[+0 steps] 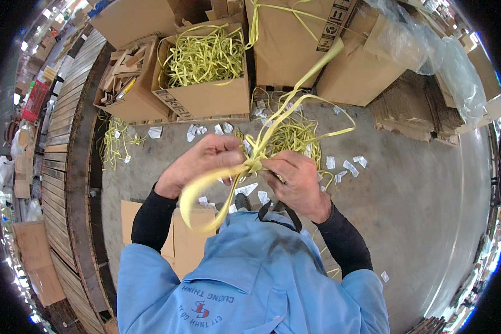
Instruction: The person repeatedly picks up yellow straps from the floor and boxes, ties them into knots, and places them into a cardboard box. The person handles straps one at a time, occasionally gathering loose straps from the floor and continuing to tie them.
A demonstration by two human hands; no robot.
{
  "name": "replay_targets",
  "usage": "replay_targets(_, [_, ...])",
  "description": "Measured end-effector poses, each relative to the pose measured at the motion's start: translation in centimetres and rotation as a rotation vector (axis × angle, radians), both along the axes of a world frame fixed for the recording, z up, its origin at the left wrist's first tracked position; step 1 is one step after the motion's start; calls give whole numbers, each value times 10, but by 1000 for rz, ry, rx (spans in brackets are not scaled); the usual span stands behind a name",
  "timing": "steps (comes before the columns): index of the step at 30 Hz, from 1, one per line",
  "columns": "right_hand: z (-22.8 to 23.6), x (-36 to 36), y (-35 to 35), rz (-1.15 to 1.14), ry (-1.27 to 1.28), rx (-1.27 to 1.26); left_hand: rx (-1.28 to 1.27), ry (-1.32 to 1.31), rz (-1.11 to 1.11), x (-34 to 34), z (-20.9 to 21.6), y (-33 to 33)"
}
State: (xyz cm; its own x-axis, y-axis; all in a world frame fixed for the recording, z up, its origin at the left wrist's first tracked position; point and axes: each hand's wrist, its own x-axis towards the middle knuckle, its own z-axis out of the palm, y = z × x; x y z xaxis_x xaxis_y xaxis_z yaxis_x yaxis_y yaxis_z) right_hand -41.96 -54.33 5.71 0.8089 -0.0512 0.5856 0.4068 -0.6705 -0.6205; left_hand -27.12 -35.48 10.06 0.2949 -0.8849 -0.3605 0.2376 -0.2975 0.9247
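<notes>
In front of my chest, a bundle of flat yellow strapping band [270, 133] comes together in a knot between my two hands. My right hand [298, 181] pinches the band at the right of this knot. On the other side my left hand [209, 158], slightly smeared by motion, has its fingers curled round the band. A wide loop of the same band swings blurred below my left hand. Other lengths reach up and away toward the boxes. Beneath the hands lies a tangled heap of yellow strapping [298, 139] on the floor, partly hidden by them.
Ahead stands a cardboard box filled with yellow strapping [200, 96], beside a box of cardboard scraps [131, 100]. Larger cartons [289, 50] and clear plastic film [462, 78] are at the right. A slatted conveyor [58, 150] runs along the left. Paper labels [350, 168] litter the floor.
</notes>
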Motion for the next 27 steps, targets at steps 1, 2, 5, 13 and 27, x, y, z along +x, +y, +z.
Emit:
replay_targets(1, [-3,0,2,-14,-1,-3,-48,-37,-13,-1,-3,2])
replay_targets(2, [-5,-1,4,-12,3,-3,-37,-85,-51,-4,-7,2])
replay_targets(5, [-11,-6,4,45,122,69,-11,-232,-43,-13,-14,3])
replay_targets(13, [-30,-31,-8,286,776,518,-15,-575,108,-48,-43,10])
replay_targets(27, [-56,-54,9,345,613,206,-138,-466,115,-86,-101,29])
